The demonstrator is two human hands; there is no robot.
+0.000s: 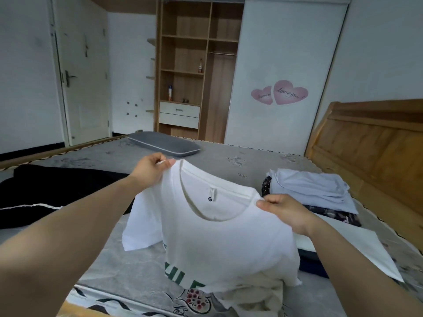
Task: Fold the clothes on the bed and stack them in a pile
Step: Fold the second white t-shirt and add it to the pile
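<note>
A white T-shirt (219, 236) with green lettering hangs above the grey bed (128, 266), held up by its shoulders. My left hand (151, 167) pinches the far left shoulder and my right hand (283, 211) pinches the right shoulder. The neckline and its label face me. Its lower part drapes onto a cream garment (258, 296) at the bed's near edge. A pale blue folded garment (313, 191) lies on patterned dark clothes (332, 216) to the right. A black garment (55, 191) lies spread on the left.
A grey pillow (164, 144) sits at the bed's far side. A wooden headboard (375, 152) rises on the right. A white sheet (357, 248) and a dark item lie under my right forearm. An open wardrobe (196, 69) and a door (82, 83) stand beyond.
</note>
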